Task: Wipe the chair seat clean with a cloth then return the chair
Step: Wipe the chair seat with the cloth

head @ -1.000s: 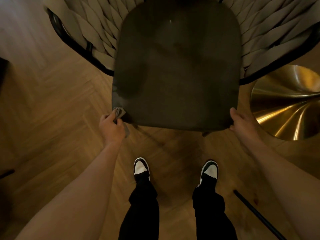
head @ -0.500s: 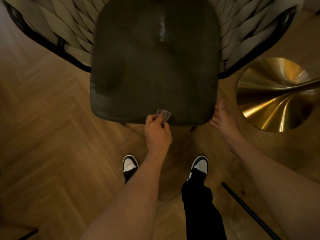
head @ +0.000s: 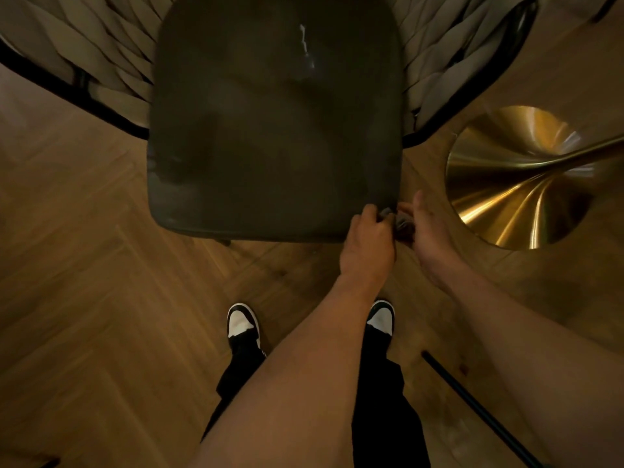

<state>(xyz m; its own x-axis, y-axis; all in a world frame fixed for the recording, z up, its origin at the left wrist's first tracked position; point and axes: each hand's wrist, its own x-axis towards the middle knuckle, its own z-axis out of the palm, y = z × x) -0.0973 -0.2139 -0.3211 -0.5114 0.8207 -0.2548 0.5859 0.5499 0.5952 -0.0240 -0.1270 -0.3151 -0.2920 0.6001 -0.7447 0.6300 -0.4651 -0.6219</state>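
The wooden herringbone floor [head: 101,298] spreads out dimly lit below me, and on it stands the chair with its dark, smooth, rounded-square seat cushion [head: 270,130] and a curved back of woven beige straps [head: 101,62] on a black frame. To the right of the chair sits a shiny brass trumpet-shaped pedestal base [head: 516,184], and a thin black rod [head: 472,407] lies slanted on the floor near my right foot. My black-and-white sneakers [head: 241,324] and black trousers show below the seat's near edge. My left hand [head: 368,244] is at the seat's near right corner, fingers curled round a small grey cloth [head: 386,212] bunched against that corner. My right hand [head: 430,231] is just beside it, off the corner's right side, touching the same cloth; it looks to be pinching an end, though blur keeps me from being sure. A pale streak [head: 305,45] glints on the far part of the seat.
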